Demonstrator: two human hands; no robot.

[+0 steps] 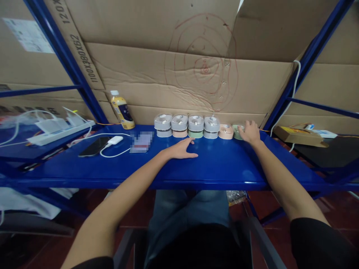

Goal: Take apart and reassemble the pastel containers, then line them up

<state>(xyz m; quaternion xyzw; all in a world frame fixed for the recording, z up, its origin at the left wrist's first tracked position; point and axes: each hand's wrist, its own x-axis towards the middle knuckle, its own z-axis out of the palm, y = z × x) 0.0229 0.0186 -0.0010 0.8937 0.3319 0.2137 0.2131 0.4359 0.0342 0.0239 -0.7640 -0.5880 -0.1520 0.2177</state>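
– Near the worktop's (218, 173) front edge, what first?
– Left hand (183, 149). Thumb and fingers wide apart, nothing held, just in front of the stacked containers (195, 122).
– Right hand (251, 132)?
– Farther in, fingers over the green container (237, 131), right end of row. Underside hidden; can't tell if it's gripping.
– Handling advice?
– My call: thumb and fingers on opposite sides, light squeeze, keep it level. Mind the peach container (226, 131) right beside it. Left hand stays low; stacks are two high, probably tip if bumped.
– Far back?
– Cardboard (179, 74) behind the row, red rings (206, 69) drawn on it.
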